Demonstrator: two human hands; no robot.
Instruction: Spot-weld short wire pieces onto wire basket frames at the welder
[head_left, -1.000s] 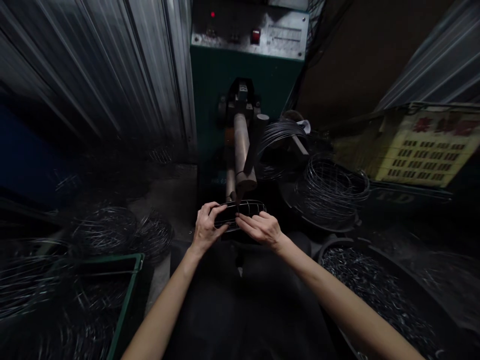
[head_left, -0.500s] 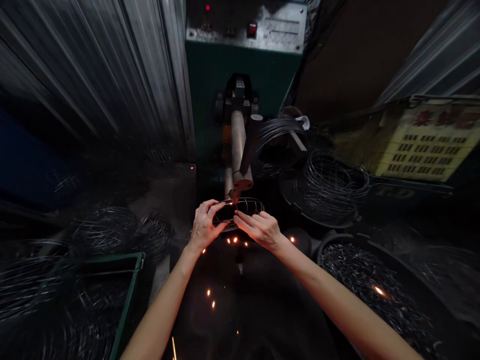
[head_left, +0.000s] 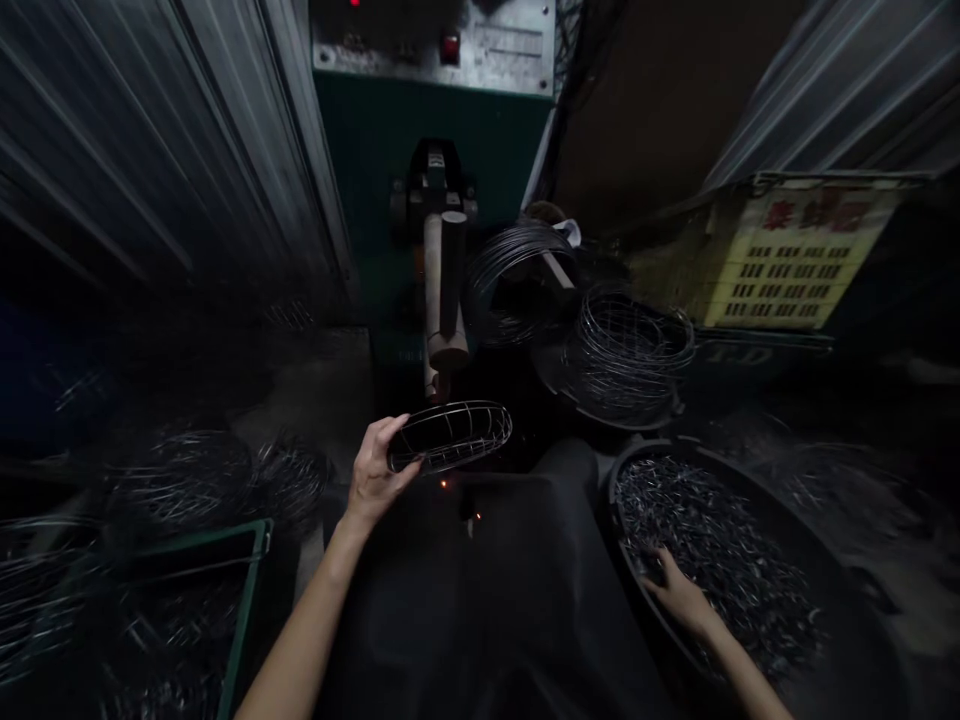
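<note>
While the left hand (head_left: 375, 472) pinches a shallow, rounded silver wire-grid basket (head_left: 457, 443), the right hand (head_left: 681, 594) reaches into a round black tub (head_left: 855, 640)

Left hand: thumb below, forefinger above, closed on the basket's left end; remaining fingers mostly hidden behind.

Basket: tilted, over the lap, just below the tip of a grey metal cylinder (head_left: 448, 350); contact with that tip cannot be told.

Right hand: bent, at the tub's near side, over small shiny metal pieces (head_left: 727, 550); finger and thumb appear parted, but whether a piece lies between them is too dark to tell.

Dark lap covering (head_left: 525, 570): small orange sparks (head_left: 443, 484) showing against it; folds lost in shadow.

Green metal machine (head_left: 360, 150): bears the cylinder; top cut off by the frame.

Loose coil of grey wire (head_left: 525, 245): right of the cylinder; lower turns lost in shadow.

Yellow slotted plastic crate (head_left: 795, 270): far right; red lettering blurred.

Green-rimmed crate (head_left: 251, 585): lower left, cut off; contents blurred.
</note>
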